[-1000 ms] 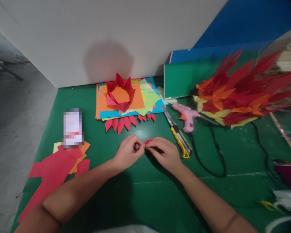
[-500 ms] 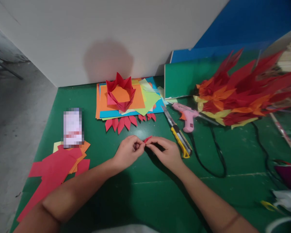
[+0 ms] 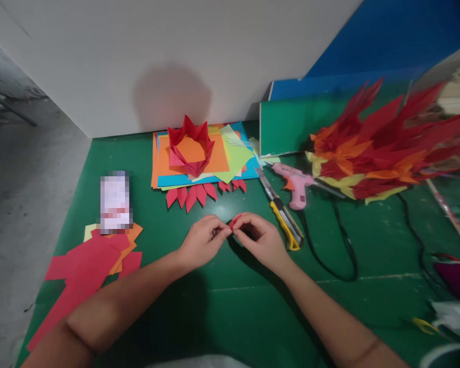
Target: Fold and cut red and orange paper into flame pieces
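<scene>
My left hand [image 3: 204, 241] and my right hand [image 3: 259, 237] meet fingertip to fingertip low over the green table [image 3: 253, 301]. Both are pinched on a small folded red paper piece [image 3: 234, 221], of which only a tip shows between the fingers. Just beyond the hands lies a row of finished red paper petals [image 3: 191, 196]. Behind them a red folded paper crown [image 3: 190, 144] stands on a stack of coloured paper sheets [image 3: 237, 156].
A yellow utility knife [image 3: 281, 210] and a pink glue gun [image 3: 296, 184] with its black cord [image 3: 339, 245] lie right of my hands. A large red and orange paper flame piece [image 3: 383, 145] fills the right. Red paper scraps [image 3: 84, 268] and a blurred card [image 3: 116, 201] lie left.
The hands have stayed in place. The fingers have worked the red piece, whose tip now points more upward, and the right hand has shifted slightly left.
</scene>
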{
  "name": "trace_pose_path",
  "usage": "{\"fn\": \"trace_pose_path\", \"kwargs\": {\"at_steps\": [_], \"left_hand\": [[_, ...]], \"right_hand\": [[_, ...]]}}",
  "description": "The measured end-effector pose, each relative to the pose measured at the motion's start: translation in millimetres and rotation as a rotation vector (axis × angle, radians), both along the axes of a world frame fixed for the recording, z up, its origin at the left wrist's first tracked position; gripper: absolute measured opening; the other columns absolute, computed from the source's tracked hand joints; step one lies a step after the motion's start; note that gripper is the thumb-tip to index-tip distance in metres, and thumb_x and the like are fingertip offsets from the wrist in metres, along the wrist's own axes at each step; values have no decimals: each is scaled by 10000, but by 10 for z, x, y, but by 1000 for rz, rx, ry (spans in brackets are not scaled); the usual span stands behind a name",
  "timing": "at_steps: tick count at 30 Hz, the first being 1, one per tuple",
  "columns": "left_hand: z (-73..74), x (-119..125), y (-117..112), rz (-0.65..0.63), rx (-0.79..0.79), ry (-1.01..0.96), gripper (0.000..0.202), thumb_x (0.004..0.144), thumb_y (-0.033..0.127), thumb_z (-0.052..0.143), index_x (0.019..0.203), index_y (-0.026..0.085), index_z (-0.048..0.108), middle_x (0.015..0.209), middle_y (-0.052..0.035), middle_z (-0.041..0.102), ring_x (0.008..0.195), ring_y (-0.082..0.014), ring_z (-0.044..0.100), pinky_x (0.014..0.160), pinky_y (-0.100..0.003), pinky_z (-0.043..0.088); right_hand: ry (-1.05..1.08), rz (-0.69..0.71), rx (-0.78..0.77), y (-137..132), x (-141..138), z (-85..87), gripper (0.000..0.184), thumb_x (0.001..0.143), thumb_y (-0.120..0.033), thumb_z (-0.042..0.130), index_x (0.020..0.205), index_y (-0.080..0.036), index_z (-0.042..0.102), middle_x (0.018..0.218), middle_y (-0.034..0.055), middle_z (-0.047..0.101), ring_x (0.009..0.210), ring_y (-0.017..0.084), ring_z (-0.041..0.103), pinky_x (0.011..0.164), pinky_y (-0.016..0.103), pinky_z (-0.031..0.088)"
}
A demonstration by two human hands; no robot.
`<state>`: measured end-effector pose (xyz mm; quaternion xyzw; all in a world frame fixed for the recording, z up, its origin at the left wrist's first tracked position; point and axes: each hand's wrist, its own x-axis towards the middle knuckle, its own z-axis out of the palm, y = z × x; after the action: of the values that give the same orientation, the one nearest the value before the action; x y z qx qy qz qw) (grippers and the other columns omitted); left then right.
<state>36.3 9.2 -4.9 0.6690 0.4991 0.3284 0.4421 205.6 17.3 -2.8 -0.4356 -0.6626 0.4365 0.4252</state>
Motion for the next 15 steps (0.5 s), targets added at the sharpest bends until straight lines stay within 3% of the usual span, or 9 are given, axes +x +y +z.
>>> {"fn": "trace_pose_path", "kwargs": {"at_steps": [7,15], "left_hand": [[-28,24,-16,24,20,-17,100,796,269,618,754,179,606,663,25,511,560,-86,468,532,-203,393],[-56,27,-19,36,46,31,94,810,244,585,745,181,606,662,23,521,569,-84,466,539,-194,399]], "right_hand": [[29,-9,-62,7,-6,2,80,800,-236,626,747,-201,577,764,28,623,702,148,615,643,277,529],[15,-38,-70,0,-11,-10,105,800,-270,629,747,-202,569,748,28,625,670,149,610,622,280,526]]}}
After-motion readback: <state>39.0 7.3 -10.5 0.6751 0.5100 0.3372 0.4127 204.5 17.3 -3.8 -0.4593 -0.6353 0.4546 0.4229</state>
